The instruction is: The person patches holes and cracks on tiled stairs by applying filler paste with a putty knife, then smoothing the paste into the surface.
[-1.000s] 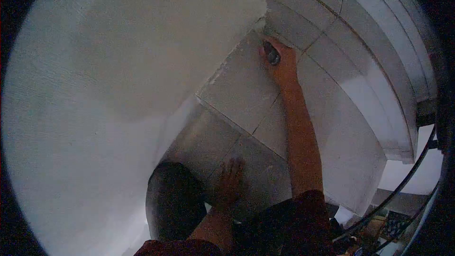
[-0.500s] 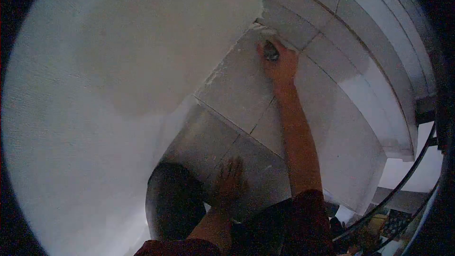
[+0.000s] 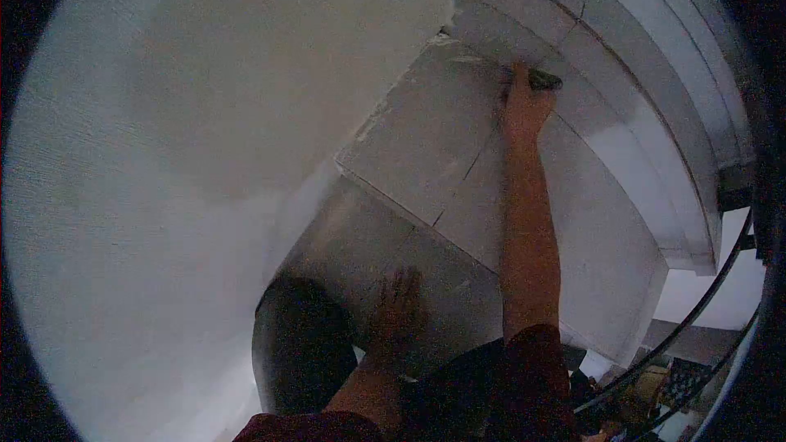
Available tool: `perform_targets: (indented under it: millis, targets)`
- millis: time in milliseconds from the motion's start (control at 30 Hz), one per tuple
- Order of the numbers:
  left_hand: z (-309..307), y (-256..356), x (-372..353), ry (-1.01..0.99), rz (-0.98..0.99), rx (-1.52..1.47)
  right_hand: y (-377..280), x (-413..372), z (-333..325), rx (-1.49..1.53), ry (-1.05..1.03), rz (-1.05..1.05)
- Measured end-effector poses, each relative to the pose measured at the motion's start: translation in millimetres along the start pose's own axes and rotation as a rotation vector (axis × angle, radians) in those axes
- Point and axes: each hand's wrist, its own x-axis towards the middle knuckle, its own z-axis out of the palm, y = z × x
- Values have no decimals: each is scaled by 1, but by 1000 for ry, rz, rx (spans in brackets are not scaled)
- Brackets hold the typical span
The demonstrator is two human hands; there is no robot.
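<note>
Resting palm-down with fingers slightly parted, the left hand (image 3: pixel 399 307) lies on the lower tiled step (image 3: pixel 332 233), close beside a dark-trousered knee (image 3: pixel 299 344); its grip is wide. Beyond it, the straight front edge (image 3: pixel 385 196) of the next stair tread (image 3: pixel 409 135) runs slantwise from the wall (image 3: pixel 205 131) to beneath the right forearm (image 3: pixel 528 229). Left of that forearm, a broad stretch of tile gives room to the wall; on its right the tread runs on to its outer end. Near the tread's back edge, the right hand (image 3: pixel 530 102) has its grip closed around a dark handheld object (image 3: pixel 544 80), which juts out on the right side; the fingers hide what kind it is. The tiles look grey and dull, with dark joints and whitish smears (image 3: pixel 458 53) in the corner by the wall. The wall is pale and rough, with a broad shadow across it. Past the right hand, curved upper steps (image 3: pixel 622 65) climb away. On the right, a dark railing (image 3: pixel 692 319) curves beside the stairs, and blurred clutter (image 3: pixel 659 385) lies below.
</note>
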Motion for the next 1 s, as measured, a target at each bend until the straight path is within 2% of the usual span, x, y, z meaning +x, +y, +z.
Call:
perform_targets:
  millis: [33, 100, 133, 200, 300, 367, 400, 467, 600, 700, 733, 767, 800, 833, 900, 967, 1000]
  targets:
    - [3, -1, 1, 45, 9, 19, -3, 2, 0, 0, -1, 0]
    - [9, -2, 3, 138, 26, 57, -6, 7, 1, -207, 12, -11]
    - [11, -3, 3, 183, 35, 78, -5, 8, 4, -207, 11, -10]
    - [14, -3, 2, 269, 52, 119, -2, 7, 11, 52, 14, -147]
    - [6, 3, 3, 353, 79, 162, -7, 9, 11, -13, 16, -144]
    - [-38, 22, 8, 109, -170, 76, 1, 15, 13, 41, 43, -88]
    - [-57, 22, 11, 108, -162, 75, 4, 18, 12, 97, 64, -33]
    - [-85, 16, 18, -329, -158, -266, 5, 18, 6, 55, 48, -42]
    - [-96, 19, 22, -322, -147, -216, 15, 17, -1, 56, -36, -45]
    - [-97, 20, 23, -322, -135, -187, 25, 19, -1, 180, 3, 15]
    - [-94, 21, 24, -363, -175, -232, 48, 28, 0, 177, 4, 16]
    - [-90, 20, 24, -404, -211, -276, 84, 43, -2, -136, 56, -317]
    - [-84, 16, 22, -411, -203, -279, 92, 45, -3, -457, 106, -644]
    - [-78, 13, 20, -422, -147, -202, 97, 49, -8, -464, 108, -642]
    - [-80, 14, 19, -435, -91, -123, 62, 39, -5, 47, 68, 134]
    - [-93, 22, 25, -445, -263, -259, 40, 28, 1, 161, 21, 143]
    - [-73, 19, 18, -445, -263, -257, 32, 24, 5, 279, -25, 149]
